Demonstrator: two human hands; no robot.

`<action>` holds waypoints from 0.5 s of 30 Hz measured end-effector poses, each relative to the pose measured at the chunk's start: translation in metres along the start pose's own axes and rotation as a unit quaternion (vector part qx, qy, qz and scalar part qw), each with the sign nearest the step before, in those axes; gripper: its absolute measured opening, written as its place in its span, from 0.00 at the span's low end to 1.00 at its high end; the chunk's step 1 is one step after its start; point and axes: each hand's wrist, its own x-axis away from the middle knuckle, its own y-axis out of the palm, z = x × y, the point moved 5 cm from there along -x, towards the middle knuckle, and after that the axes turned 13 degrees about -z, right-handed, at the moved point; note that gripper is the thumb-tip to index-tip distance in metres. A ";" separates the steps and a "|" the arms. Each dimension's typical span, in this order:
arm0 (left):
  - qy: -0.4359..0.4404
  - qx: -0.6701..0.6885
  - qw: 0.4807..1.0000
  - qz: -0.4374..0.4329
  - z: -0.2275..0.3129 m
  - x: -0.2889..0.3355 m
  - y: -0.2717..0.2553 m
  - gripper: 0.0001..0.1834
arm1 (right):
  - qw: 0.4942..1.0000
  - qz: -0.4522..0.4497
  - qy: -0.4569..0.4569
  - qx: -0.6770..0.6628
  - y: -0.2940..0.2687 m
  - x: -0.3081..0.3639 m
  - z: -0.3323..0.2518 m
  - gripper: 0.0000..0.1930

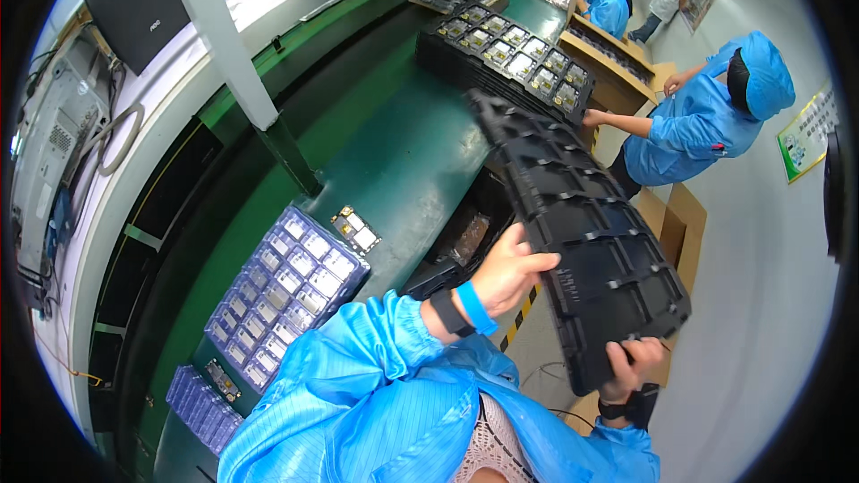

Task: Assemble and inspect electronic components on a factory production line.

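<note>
A black plastic tray (617, 250) with rows of moulded compartments is held up and tilted in front of me, off the right side of the green bench (394, 116). My left hand (512, 279) grips its left edge, thumb over the rim. At the near right corner my right hand (632, 365) is closed around the rim, most of its fingers hidden. No parts show in the compartments. On the bench to my left lies a purple-blue compartment tray (284, 291) filled with small pieces, with a loose circuit board (356, 229) beside it.
Farther along stands a stack of black trays (510, 58) with boards on top; a co-worker (707, 116) in blue reaches beside it. Purple-blue trays (208, 411) and another board (222, 380) lie near left. A grey post (219, 36) rises from the bench. Cardboard boxes (684, 224) stand right.
</note>
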 end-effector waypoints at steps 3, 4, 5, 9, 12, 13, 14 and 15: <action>0.026 -0.002 0.997 0.078 -0.015 0.015 -0.059 0.27 | 0.993 -0.053 -0.099 -0.025 0.054 -0.002 0.011 0.12; 0.054 0.004 0.994 0.098 -0.016 0.020 -0.083 0.27 | 0.990 -0.072 -0.118 -0.031 0.079 -0.003 0.015 0.14; 0.075 -0.014 0.990 0.117 -0.014 0.025 -0.104 0.27 | 0.986 -0.075 -0.142 -0.051 0.099 -0.012 0.016 0.16; 0.143 -0.011 0.969 0.202 -0.004 0.029 -0.165 0.27 | 0.964 -0.147 -0.180 -0.127 0.191 -0.051 0.027 0.16; 0.162 -0.020 0.960 0.228 -0.003 0.024 -0.241 0.26 | 0.950 -0.180 -0.217 -0.135 0.257 -0.084 0.030 0.16; 0.135 -0.037 0.955 0.260 0.000 0.023 -0.257 0.26 | 0.942 -0.192 -0.234 -0.142 0.277 -0.092 0.031 0.16; 0.107 -0.045 0.937 0.330 0.001 0.023 -0.269 0.24 | 0.933 -0.218 -0.253 -0.138 0.300 -0.098 0.033 0.17; 0.077 -0.036 0.934 0.347 -0.003 0.019 -0.279 0.23 | 0.924 -0.245 -0.262 -0.129 0.322 -0.102 0.038 0.18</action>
